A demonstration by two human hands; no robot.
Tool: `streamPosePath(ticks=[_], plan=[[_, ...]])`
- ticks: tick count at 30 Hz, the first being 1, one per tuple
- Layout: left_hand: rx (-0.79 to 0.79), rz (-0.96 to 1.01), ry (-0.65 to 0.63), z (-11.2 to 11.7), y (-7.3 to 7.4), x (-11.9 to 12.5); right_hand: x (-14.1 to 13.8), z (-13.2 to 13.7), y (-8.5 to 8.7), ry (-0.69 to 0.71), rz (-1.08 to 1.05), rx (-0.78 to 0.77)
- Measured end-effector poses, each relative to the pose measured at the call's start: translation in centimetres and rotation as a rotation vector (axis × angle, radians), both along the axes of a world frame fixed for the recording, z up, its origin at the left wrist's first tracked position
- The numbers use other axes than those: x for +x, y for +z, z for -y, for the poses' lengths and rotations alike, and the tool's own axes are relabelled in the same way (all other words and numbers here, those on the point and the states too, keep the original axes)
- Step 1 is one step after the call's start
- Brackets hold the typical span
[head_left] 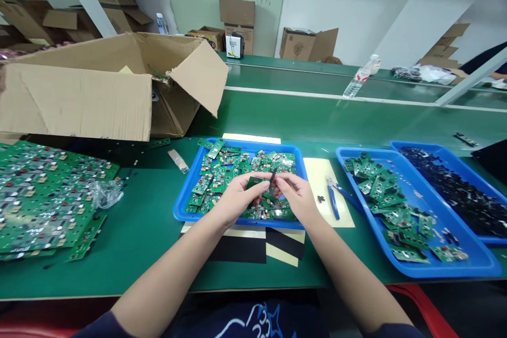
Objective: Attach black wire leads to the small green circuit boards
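Circuit board (256, 182) sits pinched in my left hand (237, 198) above the blue tray (182, 206); my right hand (297, 195) pinches a small black part (272, 175). Light, stiff, probably fragile, so I grip the edges.

A small green circuit board (256, 182) held tilted above the blue tray (186, 206).

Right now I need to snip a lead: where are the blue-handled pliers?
In the head view the pliers lie on the yellow sheet, right of the right hand, between the middle tray and the right tray.
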State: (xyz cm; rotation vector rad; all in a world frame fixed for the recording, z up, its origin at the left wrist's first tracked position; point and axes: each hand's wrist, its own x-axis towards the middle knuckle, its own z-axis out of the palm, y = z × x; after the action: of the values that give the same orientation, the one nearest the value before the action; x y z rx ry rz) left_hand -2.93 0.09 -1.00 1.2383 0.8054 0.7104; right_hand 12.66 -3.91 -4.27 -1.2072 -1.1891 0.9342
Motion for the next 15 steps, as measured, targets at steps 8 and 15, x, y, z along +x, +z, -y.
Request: streamPosePath(ticks=[8, 15], plan=[[-0.027, -0.067, -0.152, -0.3, 0.1, -0.1, -0.2, -0.2, 0.3, 0.119, -0.159, -0.169], [-0.203, 0.116, 0.013, -1.3, 0.7, -0.8, 0.4, 0.4, 0.8, 0.055, 0.056, 0.022]])
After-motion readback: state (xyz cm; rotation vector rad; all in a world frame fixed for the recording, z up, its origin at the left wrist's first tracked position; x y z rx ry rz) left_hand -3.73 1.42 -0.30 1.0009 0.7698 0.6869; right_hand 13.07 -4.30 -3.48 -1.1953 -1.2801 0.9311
